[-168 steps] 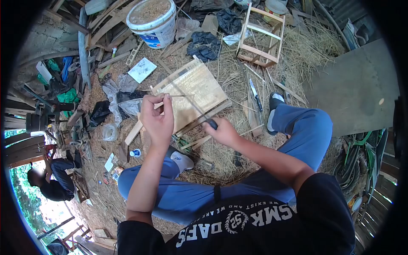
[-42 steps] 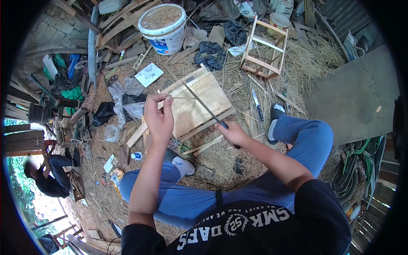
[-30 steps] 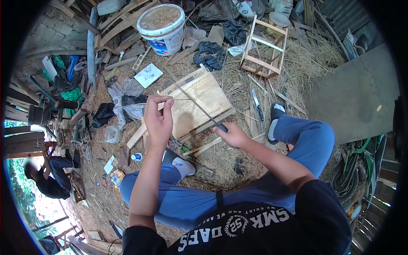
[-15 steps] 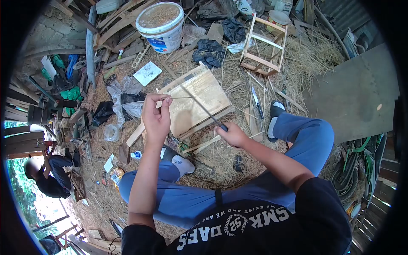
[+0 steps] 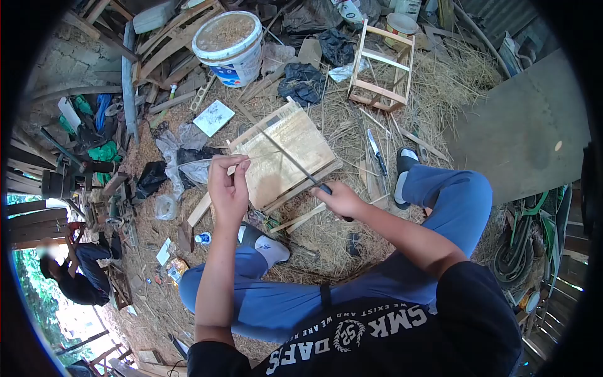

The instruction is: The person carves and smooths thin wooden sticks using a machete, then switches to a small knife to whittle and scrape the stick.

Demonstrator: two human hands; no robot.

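The left hand has a narrow grip, thumb and fingertips pinched on a thin stick that points right, toward the slim shaft of a long tool. The right hand has its grip closed round that tool's dark handle, the shaft slanting up and left. In the view, stick and shaft meet above a pale wooden panel low on the ground; whether they touch cannot be told, nor whether the shaft is a blade or a file. The stick's near end is hidden in the left fingers, and the right fingers cover part of the handle.

The panel lies between the hands and the clutter beyond. Loose wood strips lie just beside its near edge, and a knife lies to its right, near the right foot. The left foot is just this side of the panel. Farther out are an open wooden frame, a black plastic bag, a speckled white tile and a bucket with crumbly brown stuff on top. A large flat sheet fills the right side, partly covering a motorbike. Far left, another person sits, small and blurred.
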